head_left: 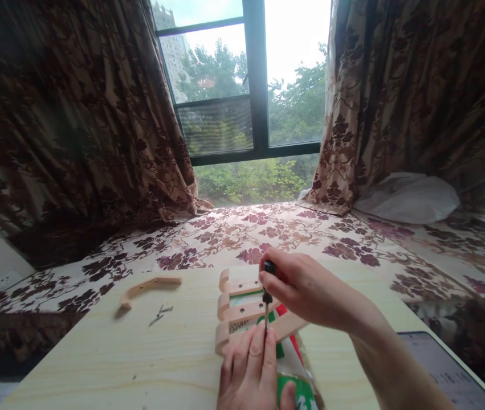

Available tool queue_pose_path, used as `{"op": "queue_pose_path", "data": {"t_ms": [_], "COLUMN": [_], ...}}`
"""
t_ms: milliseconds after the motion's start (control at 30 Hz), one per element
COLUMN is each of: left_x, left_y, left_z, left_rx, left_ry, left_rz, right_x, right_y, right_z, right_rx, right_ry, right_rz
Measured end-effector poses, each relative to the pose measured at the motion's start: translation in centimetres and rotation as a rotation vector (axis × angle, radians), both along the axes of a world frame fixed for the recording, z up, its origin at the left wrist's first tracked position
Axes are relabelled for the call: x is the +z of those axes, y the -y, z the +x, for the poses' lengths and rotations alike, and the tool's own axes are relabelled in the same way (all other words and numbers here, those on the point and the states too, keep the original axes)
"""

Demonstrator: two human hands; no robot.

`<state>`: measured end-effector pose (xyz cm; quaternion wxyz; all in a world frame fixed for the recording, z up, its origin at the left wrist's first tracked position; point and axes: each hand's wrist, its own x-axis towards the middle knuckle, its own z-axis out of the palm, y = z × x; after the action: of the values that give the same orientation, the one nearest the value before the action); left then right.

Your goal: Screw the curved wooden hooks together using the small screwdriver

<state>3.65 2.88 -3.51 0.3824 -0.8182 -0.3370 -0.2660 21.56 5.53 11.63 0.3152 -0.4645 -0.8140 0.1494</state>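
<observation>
My right hand [287, 282] is closed round the dark handle of a screwdriver [269, 270]. Its shaft points nearly straight down, and the tip is by the fingertips of my left hand [251, 364]. Those fingers lie stretched out over the nearest bar of a pale wooden piece [223, 336], thumb apart. The piece has several parallel bars with curled ends on the left, and dark holes or screw heads [242, 310] show on them. Under the bars lies a green, white and red packet [297, 390]. What the screwdriver tip meets is hidden by my fingers.
On the left of the light wooden tabletop [97, 353] are a curved wooden hook piece [152, 283] and several loose screws [162, 312]. A tablet-like screen [439, 364] showing digits stands at the right, under my forearm. Beyond the table's far edge is flower-patterned cloth [233, 233].
</observation>
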Motion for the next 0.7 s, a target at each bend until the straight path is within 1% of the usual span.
{"op": "queue_pose_path", "data": {"t_ms": [133,300,500,600,700], "left_x": [0.1,0.4,0.9,1.2,1.3], "left_y": [0.2,0.3,0.7,0.9,0.9], "left_z": [0.1,0.3,0.6,1.0,1.3], "left_rx": [0.007,-0.011,-0.023,-0.039,-0.052], "left_ry": [0.002,0.036,0.072,0.118,0.176], "left_rz": [-0.016,-0.019,-0.035,-0.061,-0.066], "right_x": [-0.1,-0.6,-0.5,-0.7,-1.0], "right_y": [-0.1,-0.6,-0.3,-0.5,-0.7], "right_z": [-0.2,-0.2,0.1,0.0,-0.4], "right_rx": [0.042,-0.002,0.098,0.068,0.022], "right_ry": [0.003,-0.001,-0.038,-0.038,-0.023], "right_rz": [0.028,0.08,0.097,0.086,0.119]}}
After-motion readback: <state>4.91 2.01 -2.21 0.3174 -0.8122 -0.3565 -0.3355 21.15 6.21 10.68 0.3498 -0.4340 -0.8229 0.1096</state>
